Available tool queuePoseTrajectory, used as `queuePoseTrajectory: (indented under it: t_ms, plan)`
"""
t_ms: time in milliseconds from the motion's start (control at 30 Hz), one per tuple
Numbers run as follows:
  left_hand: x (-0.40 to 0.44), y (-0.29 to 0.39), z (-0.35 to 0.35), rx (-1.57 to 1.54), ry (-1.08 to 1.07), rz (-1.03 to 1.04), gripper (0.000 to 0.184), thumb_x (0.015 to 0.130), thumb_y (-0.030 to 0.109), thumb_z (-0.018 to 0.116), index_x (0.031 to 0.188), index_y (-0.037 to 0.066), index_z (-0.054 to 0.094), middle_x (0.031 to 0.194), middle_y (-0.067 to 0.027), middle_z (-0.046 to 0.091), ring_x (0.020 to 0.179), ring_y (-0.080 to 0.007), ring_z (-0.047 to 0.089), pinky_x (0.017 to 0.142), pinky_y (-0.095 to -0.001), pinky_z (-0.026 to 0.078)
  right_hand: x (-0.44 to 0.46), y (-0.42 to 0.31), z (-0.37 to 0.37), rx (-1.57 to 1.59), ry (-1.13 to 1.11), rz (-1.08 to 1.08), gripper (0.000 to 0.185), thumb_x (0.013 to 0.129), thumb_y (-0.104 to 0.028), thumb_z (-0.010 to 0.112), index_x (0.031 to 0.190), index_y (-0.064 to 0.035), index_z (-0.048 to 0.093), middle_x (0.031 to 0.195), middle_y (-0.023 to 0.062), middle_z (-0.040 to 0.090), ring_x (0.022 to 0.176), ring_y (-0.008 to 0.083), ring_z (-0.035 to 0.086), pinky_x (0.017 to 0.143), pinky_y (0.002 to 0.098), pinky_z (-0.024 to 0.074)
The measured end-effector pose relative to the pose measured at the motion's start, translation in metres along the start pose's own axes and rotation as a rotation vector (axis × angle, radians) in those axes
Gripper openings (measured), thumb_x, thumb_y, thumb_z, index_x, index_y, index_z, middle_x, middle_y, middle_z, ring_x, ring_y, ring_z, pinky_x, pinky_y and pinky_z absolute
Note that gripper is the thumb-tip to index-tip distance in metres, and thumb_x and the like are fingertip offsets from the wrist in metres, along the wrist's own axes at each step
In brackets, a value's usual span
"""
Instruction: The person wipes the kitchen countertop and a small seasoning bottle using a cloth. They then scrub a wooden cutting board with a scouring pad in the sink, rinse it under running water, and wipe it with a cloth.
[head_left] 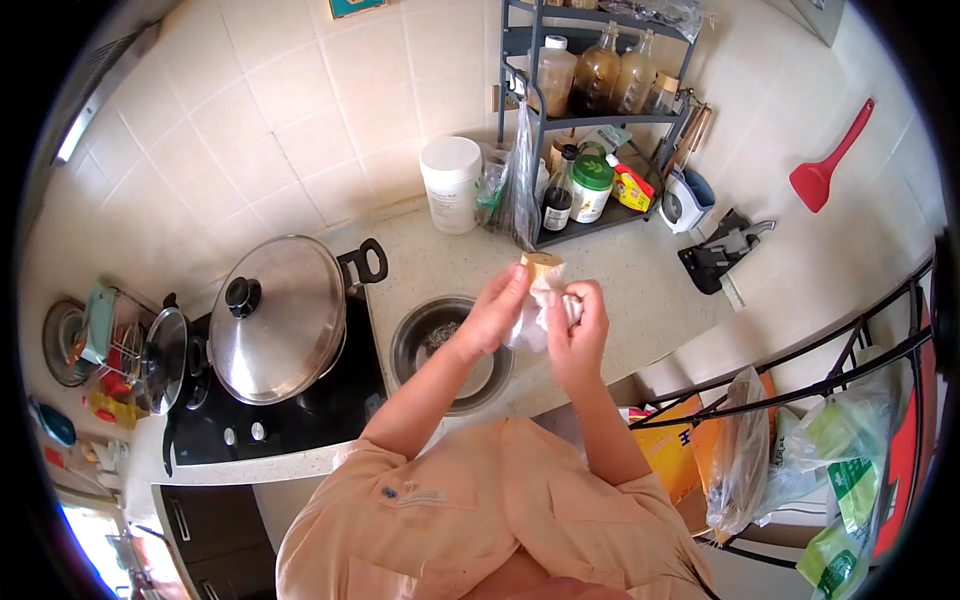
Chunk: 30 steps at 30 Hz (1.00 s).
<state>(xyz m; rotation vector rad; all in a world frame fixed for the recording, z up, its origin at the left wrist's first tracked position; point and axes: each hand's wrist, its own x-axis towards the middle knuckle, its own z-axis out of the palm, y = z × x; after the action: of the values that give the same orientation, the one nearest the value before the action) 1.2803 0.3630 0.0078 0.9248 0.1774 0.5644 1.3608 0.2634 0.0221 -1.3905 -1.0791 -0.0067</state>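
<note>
1. Gripping a tan-topped jar (pixel 527 334) from its left side, the left hand (pixel 496 312) is curling its fingers around it.
2. The right hand (pixel 580 332) is bunching a white cloth (pixel 547 293) against the jar's right side.
3. Between both hands, the jar's long axis is seemingly running near to far, tan end farthest; neither hand is looking nearer.
4. All this is hovering over the bench (pixel 640 310), right of a metal basin (pixel 408 340).

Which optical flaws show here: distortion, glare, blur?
Head view: heavy fisheye, black rack bars at right bowed, corners black; head view: pale reflections on the steel lid, bright patch at lower left blown out; head view: fine detail is hard to tell on the crumpled white item between left hand and right hand.
</note>
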Motion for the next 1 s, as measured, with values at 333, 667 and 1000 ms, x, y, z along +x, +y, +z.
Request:
queuePoseTrajectory:
  t_ms: [333, 667, 1000]
  plan:
    - [-0.011, -0.017, 0.018, 0.135, 0.119, 0.032, 0.039, 0.091, 0.039, 0.044, 0.106, 0.005, 0.052, 0.094, -0.0029, 0.057, 0.084, -0.0093, 0.052, 0.075, -0.0247, 0.043, 0.029, -0.014, -0.001, -0.334, 0.086, -0.144, 0.019, 0.08, -0.014, 0.057, 0.068, -0.0057, 0.046, 0.065, 0.0118, 0.051, 0.052, 0.0296, 0.05, 0.046, 0.0366, 0.0388]
    - [-0.012, 0.0, 0.026, 0.302, 0.172, 0.027, 0.044, 0.089, 0.043, 0.044, 0.104, 0.003, 0.054, 0.091, -0.0027, 0.057, 0.081, -0.0085, 0.05, 0.07, -0.023, 0.043, 0.048, -0.024, -0.001, -0.362, 0.116, -0.076, 0.019, 0.078, -0.015, 0.057, 0.067, -0.0067, 0.045, 0.064, 0.0122, 0.05, 0.052, 0.0328, 0.051, 0.046, 0.0385, 0.04]
    - [0.002, -0.016, 0.014, 0.256, 0.159, 0.029, 0.046, 0.09, 0.043, 0.042, 0.112, 0.003, 0.05, 0.101, -0.0065, 0.057, 0.088, -0.0133, 0.054, 0.076, -0.0266, 0.045, 0.055, -0.016, 0.003, -0.399, 0.097, -0.078, 0.017, 0.082, -0.016, 0.053, 0.07, -0.0063, 0.046, 0.065, 0.0133, 0.051, 0.053, 0.0328, 0.052, 0.046, 0.0398, 0.0391]
